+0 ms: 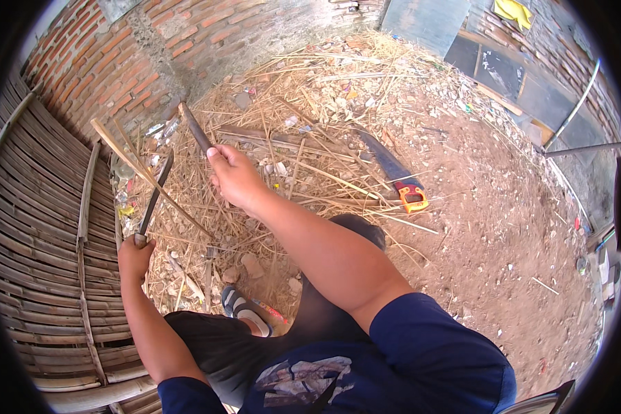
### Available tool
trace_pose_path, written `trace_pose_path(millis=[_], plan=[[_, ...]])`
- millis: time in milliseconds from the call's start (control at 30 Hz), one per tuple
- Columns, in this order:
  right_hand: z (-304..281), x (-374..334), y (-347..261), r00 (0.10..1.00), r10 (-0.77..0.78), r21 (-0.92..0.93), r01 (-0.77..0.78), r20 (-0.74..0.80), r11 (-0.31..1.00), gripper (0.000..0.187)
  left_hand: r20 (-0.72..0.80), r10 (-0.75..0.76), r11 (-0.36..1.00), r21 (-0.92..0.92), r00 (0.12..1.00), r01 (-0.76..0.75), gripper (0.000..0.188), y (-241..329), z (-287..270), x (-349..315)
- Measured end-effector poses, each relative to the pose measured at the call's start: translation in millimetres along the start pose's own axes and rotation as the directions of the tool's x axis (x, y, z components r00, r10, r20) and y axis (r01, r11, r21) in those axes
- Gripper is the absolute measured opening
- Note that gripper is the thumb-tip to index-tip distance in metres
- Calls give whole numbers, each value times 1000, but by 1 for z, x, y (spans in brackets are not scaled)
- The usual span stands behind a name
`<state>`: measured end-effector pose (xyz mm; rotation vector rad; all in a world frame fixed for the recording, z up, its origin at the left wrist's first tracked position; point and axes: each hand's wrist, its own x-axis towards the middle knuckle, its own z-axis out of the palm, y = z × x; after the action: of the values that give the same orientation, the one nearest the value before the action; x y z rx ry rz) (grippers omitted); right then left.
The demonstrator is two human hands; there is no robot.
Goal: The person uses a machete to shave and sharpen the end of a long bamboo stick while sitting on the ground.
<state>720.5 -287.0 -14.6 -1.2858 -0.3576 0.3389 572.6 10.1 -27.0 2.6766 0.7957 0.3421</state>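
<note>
My left hand [136,259] is closed round the handle of a long dark-bladed machete [157,192], its blade pointing up and away from me. In my right hand [234,176] is a dark wooden stick [196,128], slanting up to the left with a pale cut end. The part of the stick below my fist is hidden. A pale split bamboo strip [125,150] leans beside the machete blade; I cannot tell whether they touch. To the right of my right hand, a handsaw [388,160] with an orange and yellow handle lies on the ground.
A bamboo slat wall [45,241] rises close on my left. Beyond the littered dirt ground [504,228] stands a brick wall [138,62]. Straw, bamboo scraps and stones lie around my sandalled foot [245,310]. Dark panels [493,69] lean at the far right.
</note>
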Motion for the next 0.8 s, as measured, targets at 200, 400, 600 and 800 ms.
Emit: trace_pose_path(millis=[200, 400, 600, 800], plan=[[-20, 1, 0, 1000, 12, 171, -16, 23, 985, 37, 65, 54, 999, -5, 996, -54, 35, 24, 16, 1], [-27, -8, -13, 994, 82, 130, -91, 77, 987, 30, 42, 50, 997, 54, 998, -52, 36, 24, 58, -5], [-25, 7, 20, 1000, -28, -321, 27, 1, 947, 34, 94, 26, 1000, 4, 995, -27, 34, 14, 56, 6], [-11, 1, 19, 990, -129, -429, 139, 53, 893, 50, 56, -38, 998, -43, 998, 41, 34, -10, 64, -1]])
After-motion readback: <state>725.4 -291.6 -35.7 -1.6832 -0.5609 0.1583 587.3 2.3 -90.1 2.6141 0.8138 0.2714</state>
